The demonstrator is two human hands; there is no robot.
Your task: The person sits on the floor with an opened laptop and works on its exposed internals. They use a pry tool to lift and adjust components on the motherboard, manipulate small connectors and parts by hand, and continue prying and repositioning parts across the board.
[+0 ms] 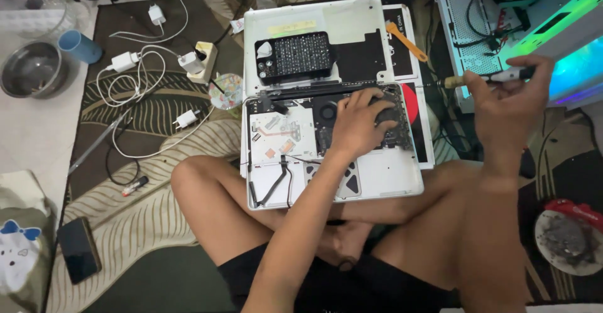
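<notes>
An opened silver laptop (389, 178) lies upside down on my crossed legs, its bottom cover off and the circuit board and fan (326, 110) exposed. My left hand (361, 119) rests on the board at the laptop's upper right, fingers spread over a dark part. My right hand (505, 96) is raised to the right of the laptop and grips a slim screwdriver (487, 77) with a brass collar, its tip pointing left. The removed silver cover (352, 21) lies behind the laptop with a black tray of screwdriver bits (293, 55) on it.
White chargers and cables (135, 74) lie on the patterned rug at left, with a metal bowl (31, 68), a blue cup (80, 46) and a dark phone (78, 249). An orange pry tool (406, 42) sits by the cover. A lit computer case (534, 30) stands at right.
</notes>
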